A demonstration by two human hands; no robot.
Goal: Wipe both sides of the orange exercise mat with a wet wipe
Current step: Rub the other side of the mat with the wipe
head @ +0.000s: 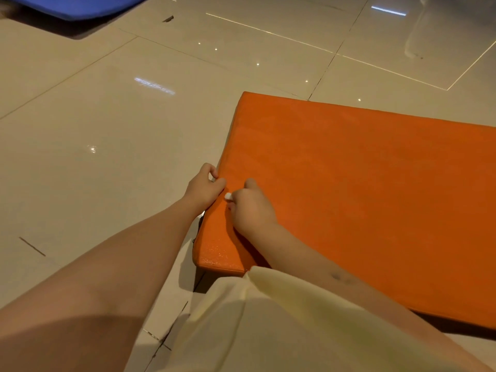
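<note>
Orange mat (362,183) is gripped at its edge by the left hand (205,187), wet wipe (228,196) pinched in the right hand (251,208); top perhaps wiped, underside not yet.

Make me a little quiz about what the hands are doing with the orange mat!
1. True or false: the left hand grips the edge of the orange mat.
2. What does the right hand hold? A) a wipe B) a brush C) a bottle
3. Fill in: the other mat, at the top left, is ____.

Key: 1 true. 2 A. 3 blue.
</note>
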